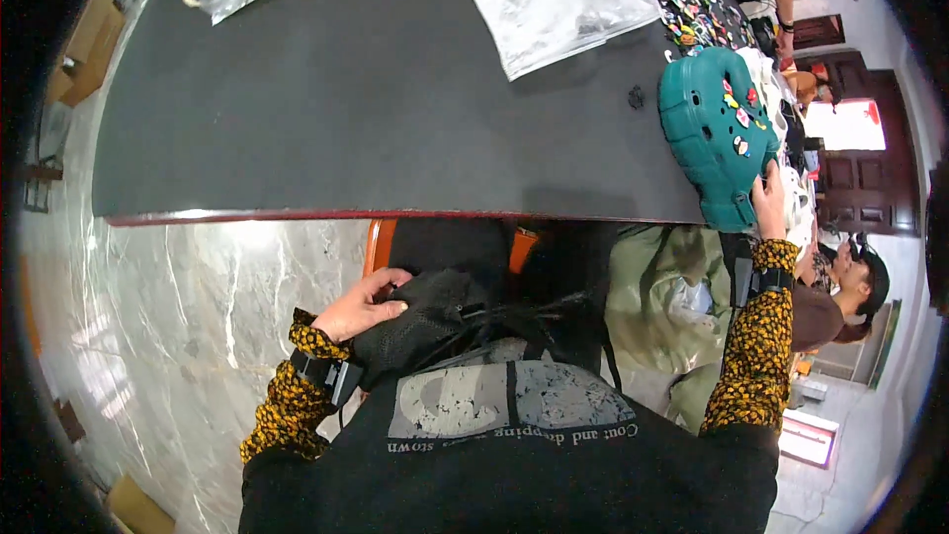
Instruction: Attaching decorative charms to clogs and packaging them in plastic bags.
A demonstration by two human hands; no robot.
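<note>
A large teal foam clog (704,129) with holes and colourful charms on its top lies at the table's right edge. My right hand (769,203) is closed on its near right side, fingertips against the rim; part of the grip is hidden. Down at my lap, my left hand (358,309) holds the edge of a black mesh bag (430,311), thumb and fingers on the fabric. Dark cords trail from the bag across my lap. A small dark clump (636,96) lies on the tabletop left of the clog.
Clear plastic bags (554,0) lie along the far side of the dark table (346,109). Beyond the clog is a heap of small colourful charms (692,0). White items line the right edge. Other people (840,287) sit to the right; an olive-green bag (657,287) stands below the table edge.
</note>
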